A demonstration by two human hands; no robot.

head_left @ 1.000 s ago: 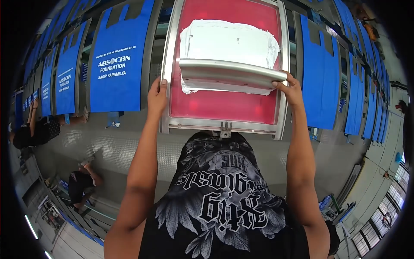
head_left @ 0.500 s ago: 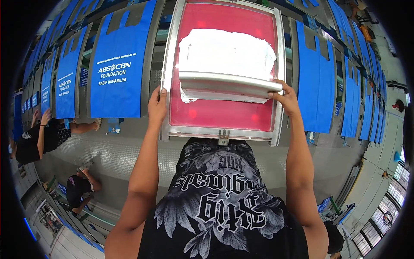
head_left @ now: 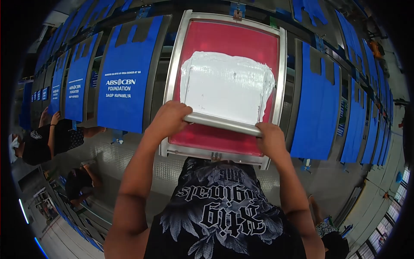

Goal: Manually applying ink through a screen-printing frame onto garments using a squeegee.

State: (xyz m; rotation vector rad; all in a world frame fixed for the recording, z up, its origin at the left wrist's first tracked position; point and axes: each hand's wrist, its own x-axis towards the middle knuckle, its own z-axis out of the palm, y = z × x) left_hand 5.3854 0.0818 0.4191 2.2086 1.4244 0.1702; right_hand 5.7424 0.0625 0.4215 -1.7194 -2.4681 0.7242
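A metal squeegee [head_left: 224,122] lies across the lower part of a screen printing frame [head_left: 282,77]. My left hand [head_left: 171,117] is closed around its left end and my right hand [head_left: 271,139] around its right end. Beyond the squeegee, white ink [head_left: 226,84] covers the middle of the red mesh [head_left: 233,34]. The ink is thicker and ragged along its far and right edges. Bare red mesh shows on the near side too. The frame's near rail is close to my body. Whatever lies beneath the mesh is hidden.
Left of the frame lies a blue bag panel [head_left: 125,77] with white print, with more in a row beyond it. Unprinted blue panels [head_left: 317,103] lie to the right. Other people [head_left: 45,136] are at the far left, lower left and lower right. A hinge clamp [head_left: 237,13] stands behind the frame.
The squeegee has come toward me over the ink, down to its near edge. My left hand has left the frame's side rail and taken hold of the squeegee's left end.
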